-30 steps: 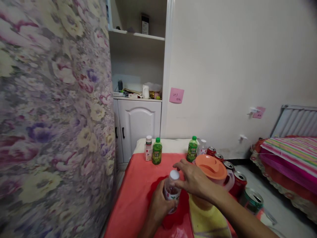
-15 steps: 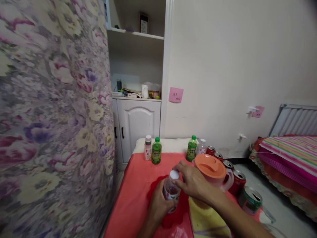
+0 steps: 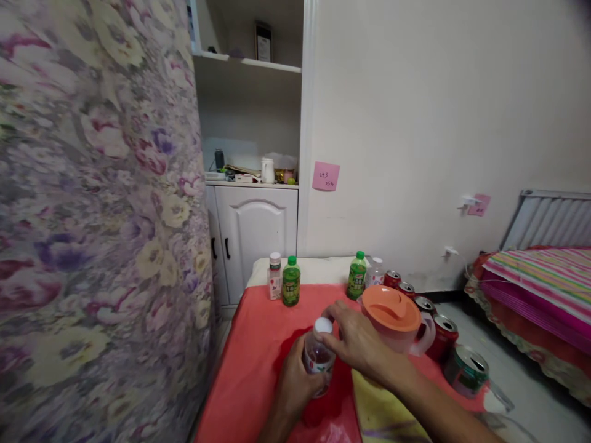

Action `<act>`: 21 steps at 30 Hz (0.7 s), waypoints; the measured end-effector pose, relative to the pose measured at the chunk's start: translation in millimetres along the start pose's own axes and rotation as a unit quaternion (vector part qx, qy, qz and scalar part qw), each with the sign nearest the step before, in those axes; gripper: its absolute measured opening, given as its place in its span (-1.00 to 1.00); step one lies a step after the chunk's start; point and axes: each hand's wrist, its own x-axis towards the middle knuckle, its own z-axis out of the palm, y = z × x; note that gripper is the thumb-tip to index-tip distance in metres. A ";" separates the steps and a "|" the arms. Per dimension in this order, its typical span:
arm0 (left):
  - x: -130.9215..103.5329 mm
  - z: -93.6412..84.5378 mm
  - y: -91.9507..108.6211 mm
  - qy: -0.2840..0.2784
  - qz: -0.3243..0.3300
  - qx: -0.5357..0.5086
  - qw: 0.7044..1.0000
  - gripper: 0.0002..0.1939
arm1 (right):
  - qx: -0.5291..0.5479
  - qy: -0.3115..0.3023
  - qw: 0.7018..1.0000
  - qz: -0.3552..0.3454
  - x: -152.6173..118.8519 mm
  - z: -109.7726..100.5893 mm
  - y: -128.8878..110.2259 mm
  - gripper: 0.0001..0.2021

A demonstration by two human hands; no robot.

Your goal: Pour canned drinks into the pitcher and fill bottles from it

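A clear plastic bottle (image 3: 320, 355) with a white cap (image 3: 324, 325) stands upright near the middle of the red-covered table (image 3: 249, 363). Wrapped round its body from the left is my left hand (image 3: 296, 384). My right hand (image 3: 353, 335) grips the cap between thumb and fingers from the right. Just beyond my right hand is a pitcher with an orange lid (image 3: 390, 309). Under my right forearm lies a yellow cloth (image 3: 383, 412), partly hidden.
Behind stand a green bottle (image 3: 291, 282) and a white-capped bottle (image 3: 274, 280) on the left, another green bottle (image 3: 357, 277) and a clear bottle (image 3: 375, 274) on the right. Several cans, including a green one (image 3: 466, 371), line the right edge. A floral curtain (image 3: 106, 234) hangs left.
Both hands keep their hold on the bottle and its cap; the right fingers have shifted slightly on the cap. The view has moved a little.
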 end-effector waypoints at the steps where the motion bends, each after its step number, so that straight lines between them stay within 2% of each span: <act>1: 0.1 -0.1 0.0 0.003 0.001 0.008 1.000 -0.38 | 0.004 0.002 1.000 0.004 -0.3 2.3 1.2 -0.76; 6: 1.5 0.3 1.4 0.004 0.012 0.006 1.000 -0.39 | 0.044 0.000 0.999 -0.002 -4.9 10.3 6.2 -0.58; 14: 4.8 -3.2 -0.7 0.010 -0.004 0.016 1.000 -0.35 | 0.071 0.022 0.997 0.025 -7.7 7.6 -3.7 -0.75; 16: 5.6 -5.7 -3.9 0.017 -0.011 0.039 0.999 -0.35 | 0.094 0.029 0.995 0.023 -12.1 15.3 -0.5 -0.65; 19: 7.4 -11.2 -12.6 0.037 -0.008 0.059 0.998 -0.29 | 0.110 0.058 0.992 0.003 -27.1 36.1 16.8 -0.30; 21: 8.5 -15.8 -19.2 0.043 -0.001 0.045 0.998 -0.22 | 0.104 0.096 0.988 -0.058 -41.8 50.3 34.9 -0.27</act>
